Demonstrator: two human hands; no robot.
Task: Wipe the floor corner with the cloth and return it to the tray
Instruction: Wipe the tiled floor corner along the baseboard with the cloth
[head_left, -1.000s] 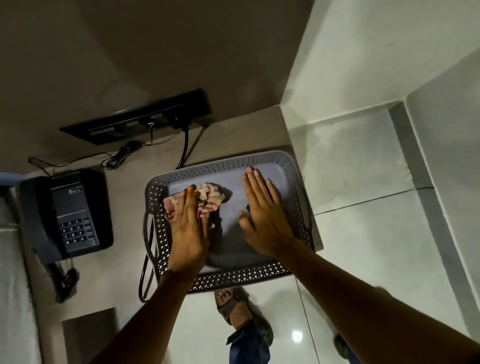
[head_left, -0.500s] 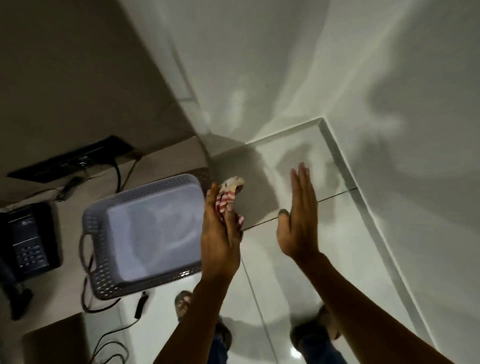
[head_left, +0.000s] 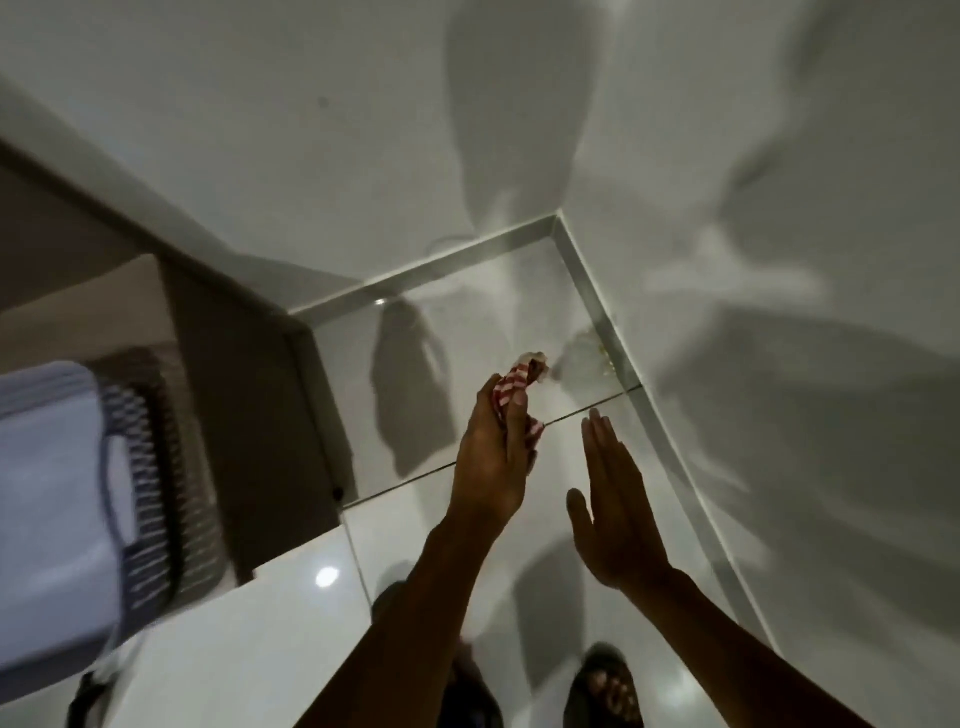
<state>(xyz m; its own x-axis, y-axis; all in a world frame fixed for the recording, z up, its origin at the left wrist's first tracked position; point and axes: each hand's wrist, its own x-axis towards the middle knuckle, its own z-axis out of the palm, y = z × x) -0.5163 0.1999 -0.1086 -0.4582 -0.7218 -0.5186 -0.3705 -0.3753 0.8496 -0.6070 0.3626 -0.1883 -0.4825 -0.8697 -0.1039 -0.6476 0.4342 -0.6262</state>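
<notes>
Your left hand (head_left: 488, 457) is gripping the bunched red-and-white striped cloth (head_left: 514, 387), nearer the yellowish floor-corner smudge (head_left: 597, 353) ahead-right than your flat, empty right hand (head_left: 615, 499).

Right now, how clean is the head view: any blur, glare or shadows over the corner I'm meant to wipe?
Head view: the tray at left is motion-smeared; the left hand and its cloth read fairly sharp. A glare dot sits on the floor tile. Hand and body shadows fall across walls and corner, yet the yellowish smudge there stays visible. Wide-angle bending at edges.
</notes>
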